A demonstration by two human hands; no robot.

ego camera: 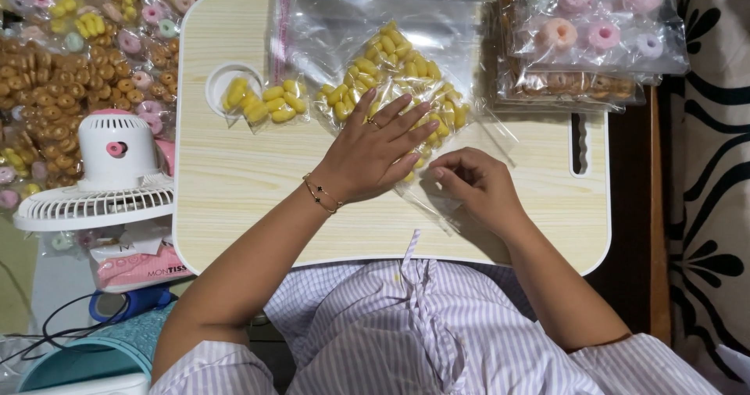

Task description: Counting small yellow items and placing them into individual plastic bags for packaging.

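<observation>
Two hands centre frame | left hand [373, 154] flat, fingers spread on clear crinkly bag [406, 90] of glossy yellow oval sweets | right hand [478, 185] curled, pinching bag edge | pale wood-grain tray [234, 184]

Under my left hand [373, 149] lies a clear plastic bag of yellow sweets [402, 78], flat on the pale wooden tabletop [234, 184]; my right hand [476, 184] pinches its near corner with the fingers [437, 172]. Just left of it sits a smaller clear bag of yellow pieces [262, 102], partly over the round cup hole. At the far right I see a stack of clear bags of pink and orange rings [594, 32], overhanging the tabletop's edge. Left of the tabletop, below the white fan, lies a soft pink-and-white tissue pack [133, 266] with dark lettering.
</observation>
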